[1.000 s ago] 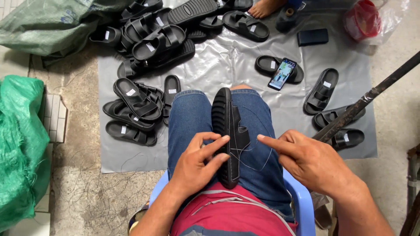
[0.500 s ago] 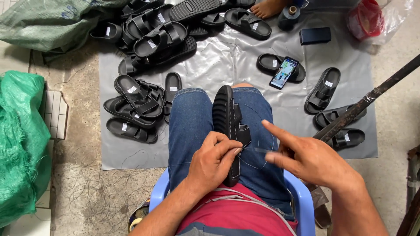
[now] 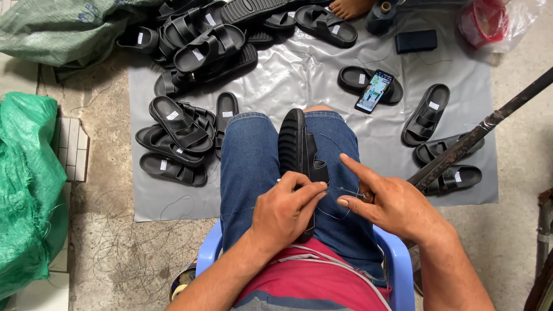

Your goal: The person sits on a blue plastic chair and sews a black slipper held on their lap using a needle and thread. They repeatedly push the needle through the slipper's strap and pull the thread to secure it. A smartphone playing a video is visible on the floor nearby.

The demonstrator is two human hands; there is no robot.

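The left hand [image 3: 286, 208] is curled, fingertips pinching a thin thread [image 3: 340, 193] against a black sandal [image 3: 300, 152] standing on edge between the knees. Just right of it, the right hand [image 3: 387, 203] pinches the thread's other end, forefinger stretched out. Beyond the knees lie a phone [image 3: 374, 90] and piled sandals [image 3: 196, 52] on a grey sheet [image 3: 299, 75].

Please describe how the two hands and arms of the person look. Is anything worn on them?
Both forearms are bare, with no sleeves in view. The left hand and the right hand wear no gloves, and I see no watch or bracelet. No ring is visible.
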